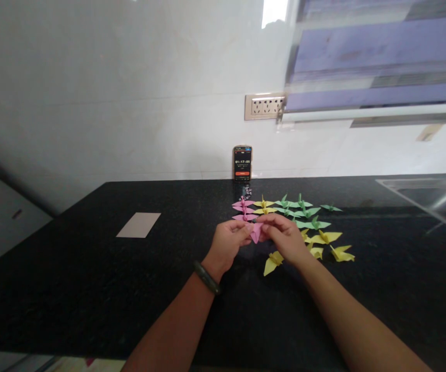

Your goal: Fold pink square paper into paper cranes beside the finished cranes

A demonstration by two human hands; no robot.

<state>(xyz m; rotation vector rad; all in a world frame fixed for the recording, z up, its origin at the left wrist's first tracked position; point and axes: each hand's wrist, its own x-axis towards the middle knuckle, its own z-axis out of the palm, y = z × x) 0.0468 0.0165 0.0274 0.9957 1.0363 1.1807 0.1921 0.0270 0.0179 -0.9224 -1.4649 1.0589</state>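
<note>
Between my two hands is a small folded piece of pink origami paper (256, 234), pointed at its lower end. My left hand (228, 244), with a dark bangle on the wrist, pinches its left side between thumb and fingers. On the other side my right hand (285, 236) pinches it as well, its fingers curled over the top. Just beyond the hands sit several pink paper cranes (243, 203). Yellow paper cranes (325, 237) and green paper cranes (307, 212) lie behind and to the right, partly covered by my right hand. One yellow crane (273, 262) rests below that hand.
A stack or sheet of pale square paper (139, 225) lies on the black countertop (71, 279) at left. A phone (242, 163) showing a timer leans against the tiled wall. At the right is a metal sink (440, 199); a socket panel (263, 106) is on the wall.
</note>
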